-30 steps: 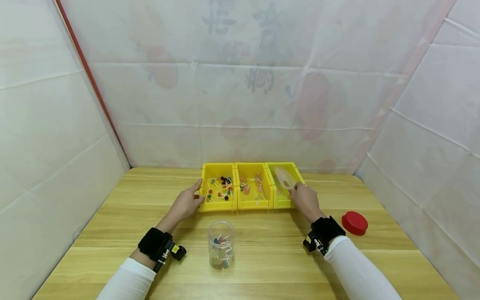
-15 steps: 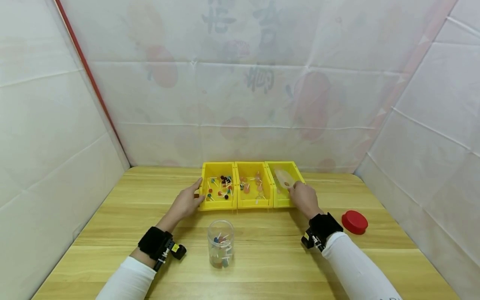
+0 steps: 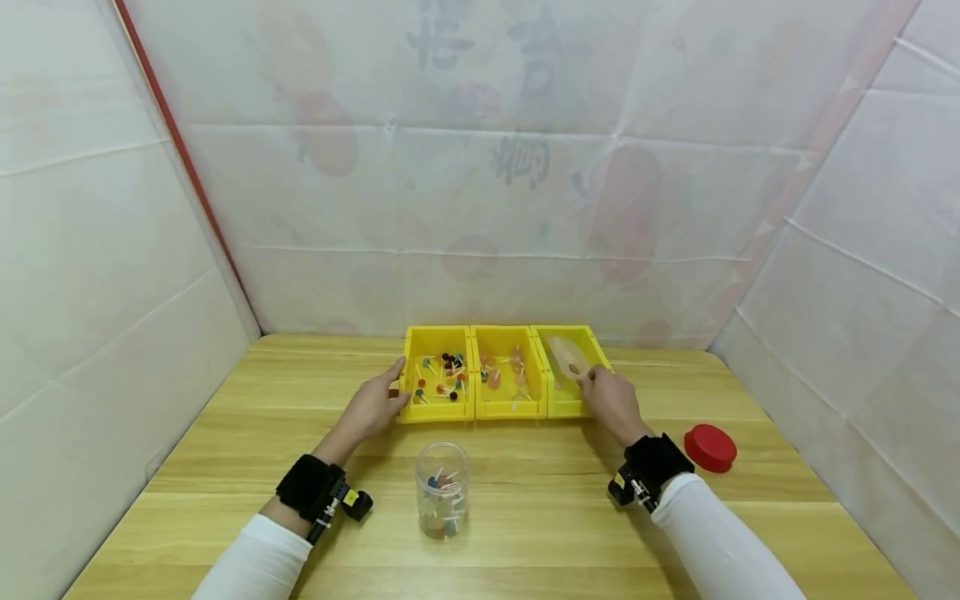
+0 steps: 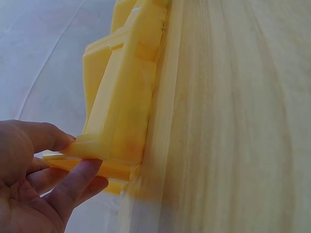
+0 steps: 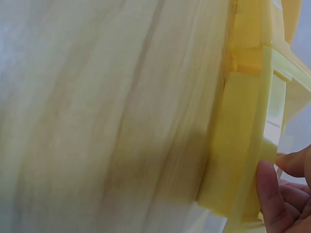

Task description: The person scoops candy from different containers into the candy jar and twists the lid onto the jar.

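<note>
Three yellow bins stand in a row at the back of the wooden table [image 3: 570, 517]. The left bin [image 3: 437, 412] holds several lollipops of mixed colours. My left hand [image 3: 390, 392] pinches its front left corner, thumb on the rim and fingers under it [image 4: 73, 155]. The middle bin [image 3: 510, 409] holds orange and pink lollipops. In the right bin [image 3: 564, 408] lies a clear plastic piece [image 3: 564, 352]. My right hand [image 3: 596, 387] grips this bin's front right corner [image 5: 243, 136], thumb [image 5: 267, 194] against its wall.
A clear jar [image 3: 442, 492] with a few lollipops inside stands open near the front, between my forearms. Its red lid [image 3: 710, 447] lies on the table to the right of my right wrist. White sheeting walls in the table on three sides.
Both hands stay on the outer bins. My right wrist has shifted slightly; the bins have not visibly moved.
</note>
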